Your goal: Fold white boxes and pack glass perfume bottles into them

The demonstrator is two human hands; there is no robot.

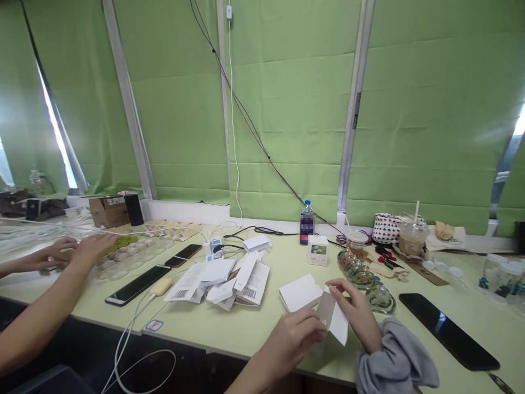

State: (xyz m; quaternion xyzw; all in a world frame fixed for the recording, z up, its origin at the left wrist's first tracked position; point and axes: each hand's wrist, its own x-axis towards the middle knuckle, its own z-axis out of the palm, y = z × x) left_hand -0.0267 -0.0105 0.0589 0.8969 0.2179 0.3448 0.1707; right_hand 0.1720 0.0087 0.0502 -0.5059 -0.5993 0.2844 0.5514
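Note:
My left hand (292,335) pinches the lower left edge of a partly folded white paper carton (338,324). On the carton's upper edge, my right hand (355,311) has its thumb and fingers closed. One panel stands up in grey shade between the hands, and another hangs bright toward the table's front edge. Just behind it lies a flat white carton (301,293). Farther back stands a small made-up white box (318,250) with a picture on its front. A row of round clear packets (362,278) with green and brown contents lies beyond my right hand.
Flat white cartons (221,279) lie piled to the left. A dark phone (449,330) lies at right, another phone (138,284) at left, near a cable. A bottle (307,221) and drink cups (412,236) stand behind. A co-worker's hands (88,249) are over a tray at far left.

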